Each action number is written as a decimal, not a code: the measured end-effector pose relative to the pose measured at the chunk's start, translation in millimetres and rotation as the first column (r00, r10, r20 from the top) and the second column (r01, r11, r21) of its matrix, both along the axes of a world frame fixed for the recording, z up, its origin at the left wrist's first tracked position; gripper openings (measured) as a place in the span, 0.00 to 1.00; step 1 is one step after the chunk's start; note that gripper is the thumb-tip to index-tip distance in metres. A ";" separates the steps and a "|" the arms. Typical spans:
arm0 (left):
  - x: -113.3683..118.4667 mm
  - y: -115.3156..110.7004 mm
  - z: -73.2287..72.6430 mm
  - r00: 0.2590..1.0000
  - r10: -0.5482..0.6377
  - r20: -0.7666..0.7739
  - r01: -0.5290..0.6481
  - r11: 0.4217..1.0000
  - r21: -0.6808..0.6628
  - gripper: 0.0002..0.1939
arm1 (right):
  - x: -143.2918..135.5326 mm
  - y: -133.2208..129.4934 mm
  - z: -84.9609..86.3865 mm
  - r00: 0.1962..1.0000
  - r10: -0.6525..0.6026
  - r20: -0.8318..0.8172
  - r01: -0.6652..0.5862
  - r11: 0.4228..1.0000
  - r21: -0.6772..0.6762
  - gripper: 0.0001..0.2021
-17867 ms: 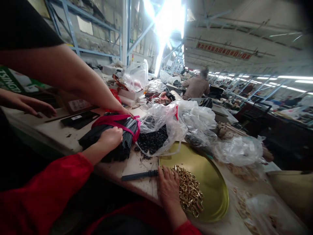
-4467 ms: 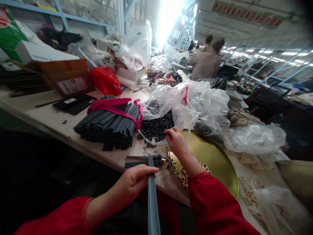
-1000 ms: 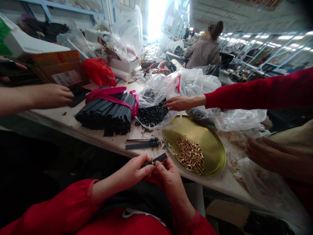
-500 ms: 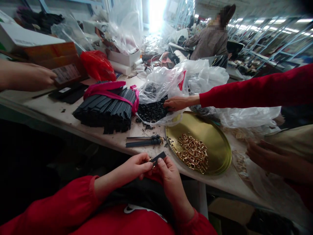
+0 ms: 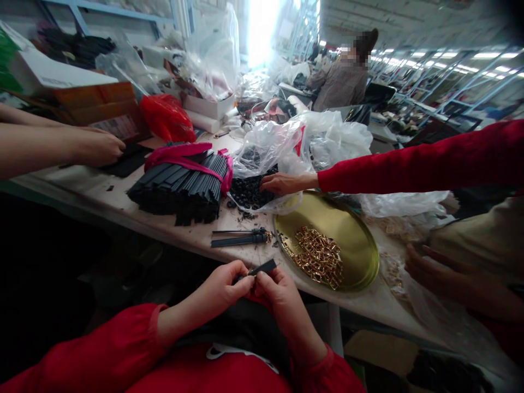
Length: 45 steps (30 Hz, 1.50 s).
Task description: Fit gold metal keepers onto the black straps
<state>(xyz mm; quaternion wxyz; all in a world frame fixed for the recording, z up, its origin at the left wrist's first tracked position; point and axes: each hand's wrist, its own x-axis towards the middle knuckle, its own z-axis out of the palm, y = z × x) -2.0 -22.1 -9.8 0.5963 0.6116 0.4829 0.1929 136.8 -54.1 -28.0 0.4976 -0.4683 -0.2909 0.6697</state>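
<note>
fingers (image 5: pixel 245 279) of both hands pinch black strap (image 5: pixel 264 267), its end pointing up-right.

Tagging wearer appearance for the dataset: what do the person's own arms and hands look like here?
Both arms wear loose red long sleeves with gathered cuffs that end at the wrists. The left hand and right hand are bare: no gloves, and no rings, watch or markings that can be made out. A co-worker's arm reaching in from the right also wears a red sleeve.
</note>
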 end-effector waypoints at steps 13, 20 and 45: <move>-2.9 2.3 -6.1 0.977 0.008 -0.213 0.036 0.979 0.202 0.10 | 0.7 9.0 -8.4 0.883 -0.026 0.468 -0.005 0.998 0.065 0.07; -1.7 19.0 -5.4 0.965 0.028 -0.263 0.032 0.975 0.220 0.10 | 5.9 20.9 -5.2 0.715 -0.032 0.699 -0.129 0.976 0.176 0.06; -18.4 91.8 -16.2 0.975 0.222 0.011 -0.221 0.965 0.141 0.14 | 8.9 190.9 2.4 0.279 -0.095 0.955 -0.320 0.929 0.186 0.05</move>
